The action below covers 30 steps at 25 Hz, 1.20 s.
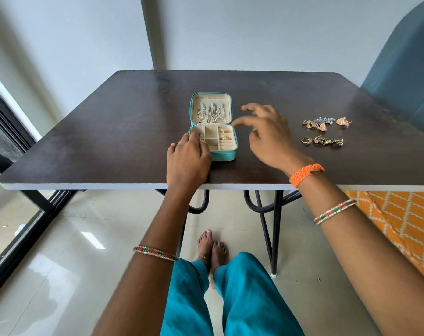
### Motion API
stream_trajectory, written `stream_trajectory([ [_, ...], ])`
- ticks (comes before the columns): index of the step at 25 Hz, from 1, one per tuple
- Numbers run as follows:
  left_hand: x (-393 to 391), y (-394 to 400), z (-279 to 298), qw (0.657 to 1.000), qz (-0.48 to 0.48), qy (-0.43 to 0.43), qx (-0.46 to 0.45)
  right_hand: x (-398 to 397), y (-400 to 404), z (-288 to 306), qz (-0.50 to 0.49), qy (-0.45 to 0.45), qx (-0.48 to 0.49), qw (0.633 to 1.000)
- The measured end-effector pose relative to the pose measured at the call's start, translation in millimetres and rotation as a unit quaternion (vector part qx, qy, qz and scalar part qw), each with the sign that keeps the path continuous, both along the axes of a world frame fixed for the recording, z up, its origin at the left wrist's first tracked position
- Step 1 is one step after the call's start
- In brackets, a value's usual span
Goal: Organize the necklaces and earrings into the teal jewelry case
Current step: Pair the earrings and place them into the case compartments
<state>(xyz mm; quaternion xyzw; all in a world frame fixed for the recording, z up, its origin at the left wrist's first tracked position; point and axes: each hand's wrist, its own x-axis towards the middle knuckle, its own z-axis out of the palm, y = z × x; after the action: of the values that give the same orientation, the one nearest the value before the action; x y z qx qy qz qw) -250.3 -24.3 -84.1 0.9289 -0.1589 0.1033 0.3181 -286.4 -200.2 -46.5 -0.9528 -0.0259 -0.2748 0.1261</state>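
Nearest of all, two bare feet (pixel 212 248) stand on the shiny floor (pixel 67 251) under the dark table (pixel 109 132). On the table sits the teal box (pixel 212 127), lying open with its lid tipped back. The left hand (pixel 187 158) rests on the near left corner of the box, its fingers bent over the edge and touching the inside. The right hand (pixel 266 134) hangs in the air just right of the box, fingers spread wide and holding nothing. Two gold earrings (pixel 224 134) sit in the right side of the box. Silver chains (pixel 212 112) hang in the lid, behind them. Well to the right of the box lies a loose pile of earrings (pixel 323 132). Behind that pile, past the table's far corner, stands a blue chair (pixel 405 76).
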Motion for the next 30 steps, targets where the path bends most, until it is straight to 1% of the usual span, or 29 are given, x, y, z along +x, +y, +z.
stream_trajectory([
  [1, -0.1, -0.1, -0.4, 1.0, 0.002, -0.003, -0.002, -1.0, -9.3, 0.7, -0.002, -0.041, 0.083, 0.996],
  [2, -0.8, -0.3, -0.6, 1.0, 0.006, -0.009, -0.003, -2.5, -22.9, 2.9, -0.008, -0.082, 0.165, 0.983],
  [4, -3.1, -1.2, -0.2, 0.999, 0.01, -0.037, 0.012, -10.2, -59.4, 10.0, -0.043, -0.129, 0.279, 0.951],
  [5, -4.1, -1.8, 0.0, 0.998, 0.006, -0.053, 0.024, -17.4, -79.2, 13.1, -0.064, -0.134, 0.311, 0.939],
  [7, -3.6, -0.6, -0.4, 0.997, -0.012, -0.067, 0.032, -34.2, -111.5, 14.6, -0.104, -0.109, 0.327, 0.933],
  [9, -3.5, -0.2, 0.6, 0.998, -0.024, -0.057, 0.022, -50.1, -128.9, 9.8, -0.132, -0.078, 0.314, 0.937],
  [12, -4.0, -0.6, 0.9, 0.998, -0.019, -0.055, 0.015, -58.0, -128.8, -4.3, -0.133, -0.054, 0.285, 0.948],
  [13, -4.0, -0.9, 1.4, 0.998, -0.017, -0.056, 0.016, -56.8, -126.2, -8.7, -0.134, -0.046, 0.259, 0.955],
  [14, -3.5, -1.1, 1.9, 0.998, -0.015, -0.054, 0.016, -55.1, -123.1, -12.2, -0.14, -0.032, 0.216, 0.966],
  [16, -3.2, -1.4, 2.7, 0.999, -0.015, -0.048, 0.017, -52.8, -117.3, -14.6, -0.169, 0.007, 0.09, 0.981],
  [17, -3.1, -1.5, 2.7, 0.999, -0.016, -0.046, 0.019, -52.5, -115.6, -12.7, -0.183, 0.025, 0.035, 0.982],
  [19, -3.2, -1.7, 2.3, 0.999, -0.017, -0.047, 0.021, -51.1, -114.8, -7.6, -0.197, 0.053, -0.024, 0.979],
  [23, -2.8, -1.6, 1.9, 0.999, -0.007, -0.043, 0.022, -46.4, -114.9, -4.4, -0.201, 0.076, -0.072, 0.974],
  [27, -3.9, -2.0, 2.3, 0.999, -0.005, -0.04, 0.01, -44.2, -114.2, -2.7, -0.184, 0.068, -0.101, 0.975],
  [30, -3.5, -1.6, 1.8, 0.999, -0.005, -0.04, 0.004, -39.9, -114.4, -4.4, -0.18, 0.087, -0.093, 0.975],
])
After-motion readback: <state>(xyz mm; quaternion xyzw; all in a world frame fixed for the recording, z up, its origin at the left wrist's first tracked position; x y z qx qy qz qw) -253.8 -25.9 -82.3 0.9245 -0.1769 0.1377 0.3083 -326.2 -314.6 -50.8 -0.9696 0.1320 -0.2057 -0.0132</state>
